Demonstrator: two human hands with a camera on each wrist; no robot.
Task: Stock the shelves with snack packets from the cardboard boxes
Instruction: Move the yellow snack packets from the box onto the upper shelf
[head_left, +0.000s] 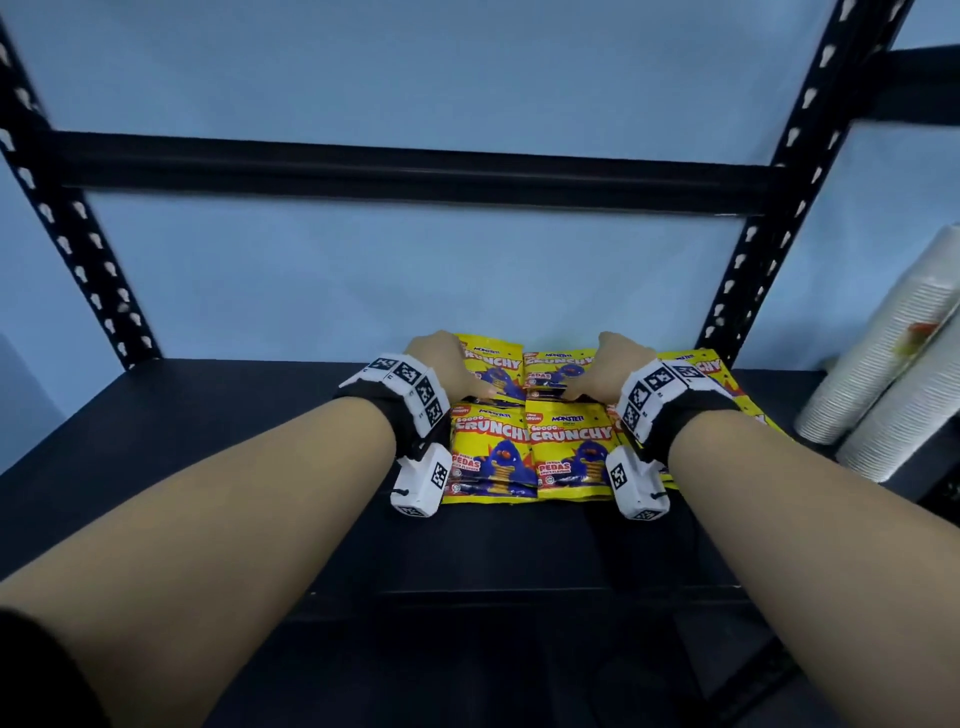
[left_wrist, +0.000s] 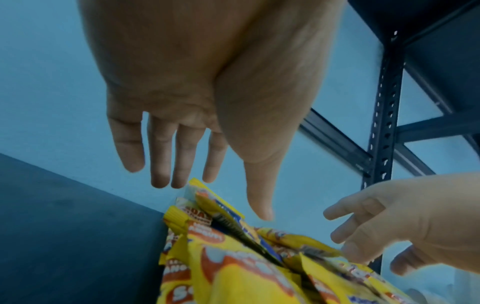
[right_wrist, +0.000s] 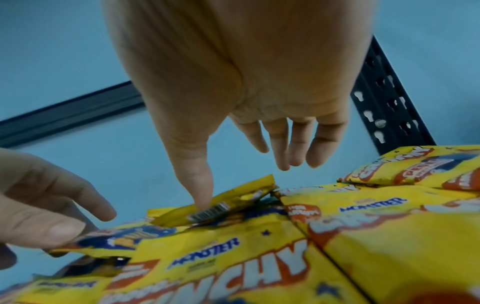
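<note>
— On the black shelf, toward its right end, that's where the snack packets lie: flat, face up, in overlapping rows running back to the blue wall.

— Why are both hands over the back row?

— My guess is they're squaring up the rear packets. The left hand reaches in with fingers straight and loose, holding nothing; its wrist view shows the fingertips just above a packet's upturned top edge. The right hand is likewise spread, but its thumb presses down on one tilted packet whose barcode side faces up.

— So that one sits wrong?

— It looks flipped or propped against its neighbours, probably why the thumb pins it.

— And how do the packets look?

— Bright yellow foil, red "CRUNCHY" lettering, a blue monster figure, crimped seams. They look light and slippery, so the pile could slide.

— Anything else nearby?

— Sleeves of white cups lean past the right upright.
</note>
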